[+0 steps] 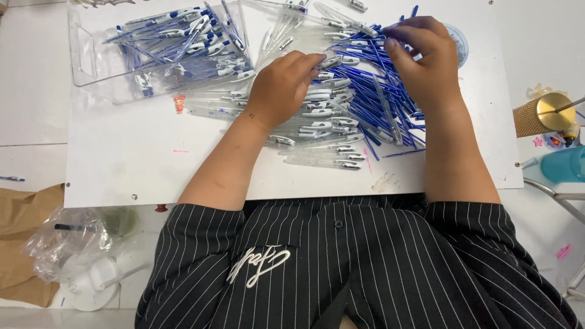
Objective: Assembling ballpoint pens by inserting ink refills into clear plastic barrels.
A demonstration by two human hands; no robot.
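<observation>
My left hand [285, 85] rests over a row of clear pen barrels with white clips [323, 116] and pinches one barrel [331, 61] at its clip end. My right hand [425, 58] lies on a heap of thin blue refills [378, 91], its fingers closed on one refill [368, 44] near the barrel's tip. A clear plastic box [91, 67] at the upper left holds several finished blue-and-white pens [183, 42]. Everything sits on a white board [122, 164].
A small red figure [179, 103] lies below the box. At right stand a gold-topped woven cup [542, 114] and a teal container [563, 164]. A crumpled plastic bag [67, 240] and brown paper [24, 213] lie at lower left.
</observation>
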